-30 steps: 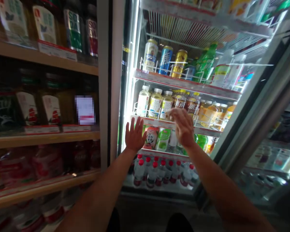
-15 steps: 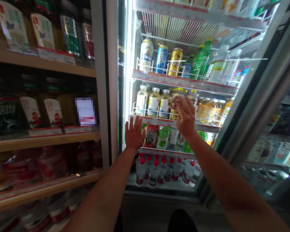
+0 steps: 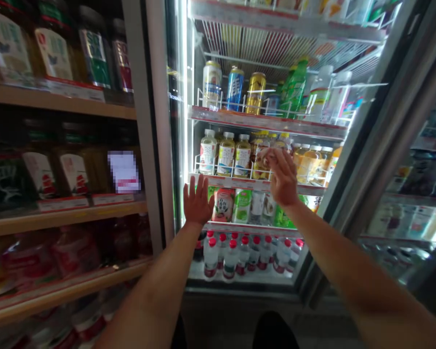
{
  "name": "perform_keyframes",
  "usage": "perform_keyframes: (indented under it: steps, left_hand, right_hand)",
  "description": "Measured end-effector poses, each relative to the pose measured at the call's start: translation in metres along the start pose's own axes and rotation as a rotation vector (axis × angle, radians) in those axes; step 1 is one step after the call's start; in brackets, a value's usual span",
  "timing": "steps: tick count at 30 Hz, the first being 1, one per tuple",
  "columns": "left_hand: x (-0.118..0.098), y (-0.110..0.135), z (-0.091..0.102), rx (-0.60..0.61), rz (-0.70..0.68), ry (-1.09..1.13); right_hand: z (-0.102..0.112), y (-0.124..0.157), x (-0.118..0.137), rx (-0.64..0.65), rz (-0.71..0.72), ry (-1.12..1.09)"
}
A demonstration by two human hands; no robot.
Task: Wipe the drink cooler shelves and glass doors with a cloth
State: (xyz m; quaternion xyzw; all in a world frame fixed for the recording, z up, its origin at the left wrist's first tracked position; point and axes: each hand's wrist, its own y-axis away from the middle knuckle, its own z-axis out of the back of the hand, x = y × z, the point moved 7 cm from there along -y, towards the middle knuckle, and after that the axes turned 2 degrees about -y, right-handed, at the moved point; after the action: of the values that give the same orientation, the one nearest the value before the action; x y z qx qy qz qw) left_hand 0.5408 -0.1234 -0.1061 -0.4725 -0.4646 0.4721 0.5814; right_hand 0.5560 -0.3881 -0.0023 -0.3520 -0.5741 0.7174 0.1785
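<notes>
My left hand [image 3: 197,202] is held up with its fingers spread, palm toward the lit drinks fridge, in front of the shelf rail. It holds nothing. To its right, my right hand [image 3: 284,177] is raised with bent fingers over a crumpled pale cloth [image 3: 266,157], which is partly hidden and blurred. The cloth overlaps the view of the yellow-capped bottles [image 3: 260,169] behind it. Nearby on that shelf are tea bottles with white caps [image 3: 225,154]. A red drink pack [image 3: 223,204] shows just right of my left hand. Whether either hand touches the glass is hard to tell.
Wooden shelves [image 3: 69,215] with bottles stand on the left. The fridge's metal frame [image 3: 370,174] slants on the right, beside another fridge section. Cans [image 3: 235,89] fill part of an upper shelf, and red-capped bottles [image 3: 230,259] stand at the bottom.
The view has shifted slightly, so the fridge sits a little further left. Against the bottles, my right hand and the cloth have moved right. My left hand stays spread at about the same place.
</notes>
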Motion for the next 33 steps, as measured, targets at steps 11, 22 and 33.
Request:
perform_keyframes:
  steps: [11, 22, 33]
  left_hand:
    - [0.001, 0.0, -0.002, 0.018, 0.015, 0.023]
    - [0.0, -0.003, 0.0, -0.012, -0.002, 0.022]
    - [0.005, 0.0, -0.008, 0.074, 0.088, -0.036]
  right_hand:
    - [0.029, 0.014, -0.031, -0.024, -0.072, 0.039]
    - [0.044, 0.04, -0.051, -0.006, -0.09, 0.037]
    - [0.017, 0.154, 0.009, 0.248, 0.101, -0.071]
